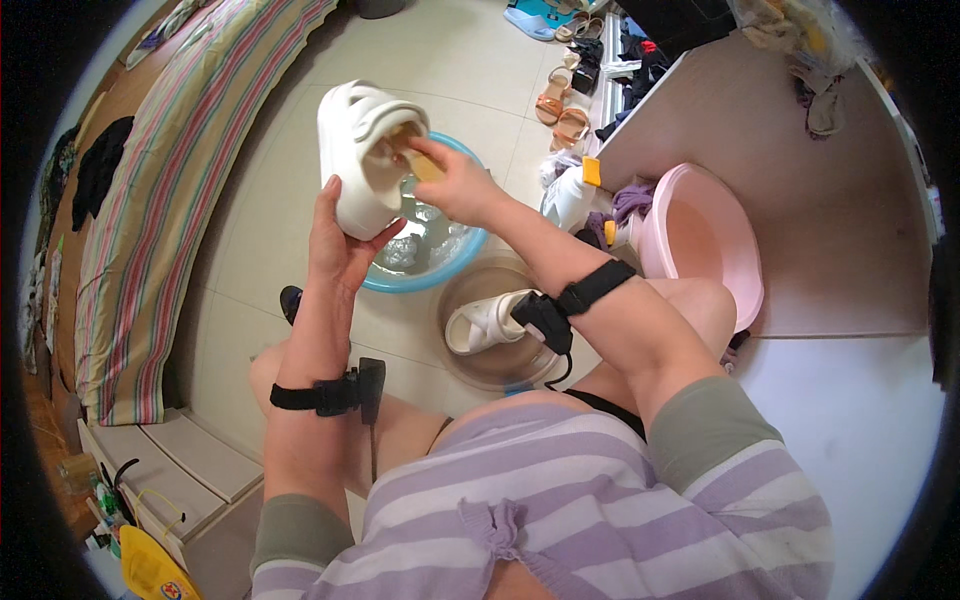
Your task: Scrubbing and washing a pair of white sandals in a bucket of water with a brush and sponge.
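Observation:
A chunky white sandal (345,150) is held up over the blue basin (405,286), its opening turned toward the right. My left hand (345,245) grips it by the heel end, thumb along the side. In my right hand (460,190) is a brush with a yellowish handle (427,168). Its working end is inside the sandal's opening and mostly hidden. Cloudy, sudsy water (425,240) fills the blue basin below. Closer to me, the matching white sandal (478,327) lies in a translucent basin (450,368).
At right stand a pink tub (752,275) and a white bottle (568,198) with a yellow cap. Orange sandals (570,127) and blue slippers (529,24) line the far floor. A striped cover (190,190) drapes down at left, above a pale cabinet (175,470).

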A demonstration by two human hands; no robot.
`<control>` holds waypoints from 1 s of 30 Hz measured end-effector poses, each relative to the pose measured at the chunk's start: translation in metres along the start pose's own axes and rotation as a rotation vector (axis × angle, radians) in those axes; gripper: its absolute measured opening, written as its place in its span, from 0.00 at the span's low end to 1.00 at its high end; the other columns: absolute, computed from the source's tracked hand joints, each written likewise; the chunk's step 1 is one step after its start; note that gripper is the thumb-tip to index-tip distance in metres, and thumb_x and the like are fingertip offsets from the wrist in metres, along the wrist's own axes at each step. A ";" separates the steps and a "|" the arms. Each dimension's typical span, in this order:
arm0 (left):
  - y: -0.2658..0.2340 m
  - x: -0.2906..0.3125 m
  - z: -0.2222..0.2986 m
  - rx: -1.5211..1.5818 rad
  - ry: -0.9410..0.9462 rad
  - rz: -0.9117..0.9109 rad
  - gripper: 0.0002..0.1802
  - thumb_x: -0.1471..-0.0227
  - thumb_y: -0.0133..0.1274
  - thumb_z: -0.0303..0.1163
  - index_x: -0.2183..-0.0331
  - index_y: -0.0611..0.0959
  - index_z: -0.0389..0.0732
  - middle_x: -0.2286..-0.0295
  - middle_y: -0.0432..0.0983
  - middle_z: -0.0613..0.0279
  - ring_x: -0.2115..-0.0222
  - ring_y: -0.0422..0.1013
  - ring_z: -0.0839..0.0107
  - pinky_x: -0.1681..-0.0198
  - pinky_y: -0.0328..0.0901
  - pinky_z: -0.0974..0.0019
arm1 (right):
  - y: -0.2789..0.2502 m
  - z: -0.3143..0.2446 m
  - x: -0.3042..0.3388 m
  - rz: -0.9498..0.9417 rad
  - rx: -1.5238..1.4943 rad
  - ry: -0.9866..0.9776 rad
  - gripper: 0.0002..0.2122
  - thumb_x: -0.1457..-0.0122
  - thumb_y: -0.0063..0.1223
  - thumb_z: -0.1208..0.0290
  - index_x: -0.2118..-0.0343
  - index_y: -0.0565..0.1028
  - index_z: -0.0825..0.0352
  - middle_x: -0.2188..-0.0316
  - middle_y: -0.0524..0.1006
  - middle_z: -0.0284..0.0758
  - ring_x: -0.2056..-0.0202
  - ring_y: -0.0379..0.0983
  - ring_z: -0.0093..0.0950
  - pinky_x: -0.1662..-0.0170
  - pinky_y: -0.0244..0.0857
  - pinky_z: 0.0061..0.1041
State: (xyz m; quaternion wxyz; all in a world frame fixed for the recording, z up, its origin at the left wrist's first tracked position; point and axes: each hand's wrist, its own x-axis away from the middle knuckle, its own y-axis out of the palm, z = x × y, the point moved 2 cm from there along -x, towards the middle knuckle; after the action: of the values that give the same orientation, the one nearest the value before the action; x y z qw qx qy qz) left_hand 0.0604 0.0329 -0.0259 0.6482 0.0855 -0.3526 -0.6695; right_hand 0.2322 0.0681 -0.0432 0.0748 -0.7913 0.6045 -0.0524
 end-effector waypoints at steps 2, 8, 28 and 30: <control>-0.004 -0.001 0.000 -0.046 -0.003 0.031 0.34 0.46 0.44 0.55 0.44 0.62 0.46 0.50 0.64 0.54 0.52 0.65 0.58 0.54 0.68 0.48 | 0.004 0.003 0.006 0.100 0.268 -0.011 0.35 0.56 0.57 0.66 0.40 0.62 0.63 0.58 0.75 0.41 0.64 0.74 0.29 0.61 0.68 0.23; -0.035 -0.012 0.003 0.020 0.029 0.043 0.34 0.46 0.44 0.55 0.44 0.62 0.46 0.50 0.64 0.54 0.53 0.66 0.58 0.55 0.68 0.48 | 0.029 -0.022 0.013 -0.161 0.095 0.029 0.35 0.56 0.56 0.67 0.41 0.62 0.63 0.56 0.75 0.41 0.61 0.73 0.28 0.57 0.66 0.24; -0.030 -0.002 0.004 0.054 0.036 0.060 0.35 0.48 0.45 0.56 0.45 0.63 0.47 0.50 0.64 0.54 0.52 0.65 0.56 0.53 0.66 0.47 | 0.029 -0.016 0.027 -0.085 0.079 0.047 0.34 0.56 0.54 0.69 0.41 0.63 0.66 0.58 0.76 0.40 0.64 0.74 0.26 0.62 0.67 0.22; -0.050 -0.003 0.013 0.134 0.065 -0.021 0.36 0.48 0.46 0.56 0.45 0.62 0.46 0.50 0.64 0.53 0.53 0.65 0.55 0.54 0.68 0.46 | 0.043 -0.054 0.031 -0.281 0.018 0.224 0.35 0.57 0.54 0.68 0.41 0.62 0.66 0.58 0.76 0.40 0.68 0.73 0.24 0.65 0.67 0.22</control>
State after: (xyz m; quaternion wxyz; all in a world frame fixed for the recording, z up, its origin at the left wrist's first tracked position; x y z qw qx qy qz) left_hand 0.0132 0.0361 -0.0461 0.6451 0.1537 -0.3745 -0.6481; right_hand 0.1900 0.0236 0.0021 0.0061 -0.8564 0.4922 -0.1558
